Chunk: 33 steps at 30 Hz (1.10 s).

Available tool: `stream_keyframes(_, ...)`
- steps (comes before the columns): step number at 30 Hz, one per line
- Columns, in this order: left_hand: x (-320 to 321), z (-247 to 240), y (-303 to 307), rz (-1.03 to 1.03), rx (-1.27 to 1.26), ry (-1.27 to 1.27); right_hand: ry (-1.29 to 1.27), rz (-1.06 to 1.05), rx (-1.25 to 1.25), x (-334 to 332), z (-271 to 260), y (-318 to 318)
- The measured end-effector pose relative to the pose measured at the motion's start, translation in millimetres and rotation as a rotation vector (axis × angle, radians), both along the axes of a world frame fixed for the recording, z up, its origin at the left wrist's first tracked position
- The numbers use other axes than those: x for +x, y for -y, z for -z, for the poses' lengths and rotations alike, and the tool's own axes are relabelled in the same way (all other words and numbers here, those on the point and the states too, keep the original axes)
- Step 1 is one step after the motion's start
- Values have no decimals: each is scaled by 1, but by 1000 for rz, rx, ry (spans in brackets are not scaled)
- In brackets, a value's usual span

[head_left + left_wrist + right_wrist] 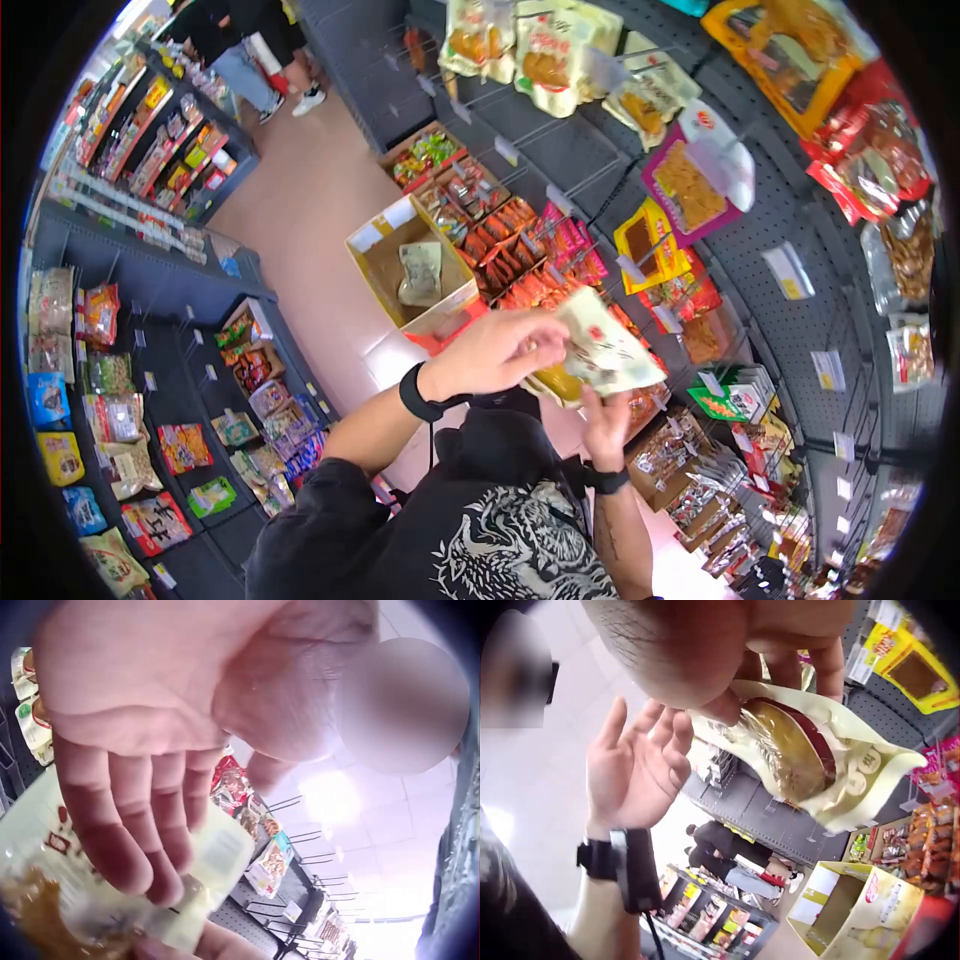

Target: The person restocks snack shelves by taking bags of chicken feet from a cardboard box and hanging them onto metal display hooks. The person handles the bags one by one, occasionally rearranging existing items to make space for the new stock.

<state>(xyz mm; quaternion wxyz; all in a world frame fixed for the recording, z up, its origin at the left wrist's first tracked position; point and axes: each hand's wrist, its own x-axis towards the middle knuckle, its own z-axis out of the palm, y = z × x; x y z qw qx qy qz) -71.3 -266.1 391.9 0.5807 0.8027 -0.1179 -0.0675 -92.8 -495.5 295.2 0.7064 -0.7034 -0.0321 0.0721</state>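
Note:
A cream food bag (610,350) with a clear window, brownish-yellow contents showing through, is held up before the chest. My right hand (606,428) pinches it by the edge; in the right wrist view the thumb and fingers of that right hand (727,652) grip its top. Beside the bag is my left hand (495,350), its fingers loosely extended. The left wrist view has those fingers (127,825) overlapping the bag's printed face, not curled round it. An open cardboard box (440,318) stands ahead, with a similar cream bag (420,273) lying inside.
On the right, a dark pegboard shelf (740,270) carries hanging snack bags, among them cream bags (560,60) near the top. Trays of small red packets (505,235) line its base. Another stocked shelf (190,400) stands left. People (265,60) are farther along the aisle.

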Motion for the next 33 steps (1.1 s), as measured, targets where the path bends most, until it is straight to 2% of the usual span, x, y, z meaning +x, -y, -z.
stream_keyframes(2,5,11,-10,-170,64,138,-152,56,333,-1,2,12)
stream_keyframes(4,6,43,-21,-199,-16,120,-298,106,499,-4,-3,17)
stream_keyframes(6,6,73,-31,-212,-99,-104,-389,121,548,-8,1,27)
stream_keyframes(8,1,102,-32,-325,-20,-141,-365,156,477,-6,7,39)
stream_keyframes(10,-7,117,-36,-342,-53,-140,-335,180,424,-4,6,49)
stream_keyframes(12,-12,120,-36,-326,-76,-165,-377,314,529,3,-2,54)
stream_keyframes(14,-10,112,-33,-284,-117,-195,-293,268,470,12,-12,46)
stream_keyframes(16,-7,118,-18,-238,-277,-75,-126,209,88,23,-6,40)
stream_keyframes(17,-2,109,-9,-206,-401,-87,-78,133,20,29,-9,30)
stream_keyframes(18,6,101,0,-163,-519,-105,-118,51,14,36,13,31)
stream_keyframes(19,17,93,4,-143,-585,-123,20,13,-73,43,-8,2)
stream_keyframes(20,29,87,5,-122,-650,-145,-47,-76,-142,49,-19,-12)
stream_keyframes(21,39,86,1,-206,-668,-142,-22,-101,-184,57,-22,-28)
stream_keyframes(22,54,65,-4,-332,-665,-145,-4,-124,-229,67,-25,-42)
stream_keyframes(24,86,51,-26,-345,-836,-198,-11,-211,-218,92,-27,-64)
stream_keyframes(25,101,47,-34,-365,-874,-171,44,-207,-187,106,-28,-77)
stream_keyframes(26,118,46,-42,-342,-872,-160,122,-98,-179,121,-30,-87)
stream_keyframes(29,166,42,-52,-374,-819,-110,162,49,-187,169,-38,-110)
stream_keyframes(32,209,14,-48,-436,-611,5,176,166,-196,211,-43,-122)
stream_keyframes(33,228,16,-45,-418,-659,39,196,175,-199,222,-50,-125)
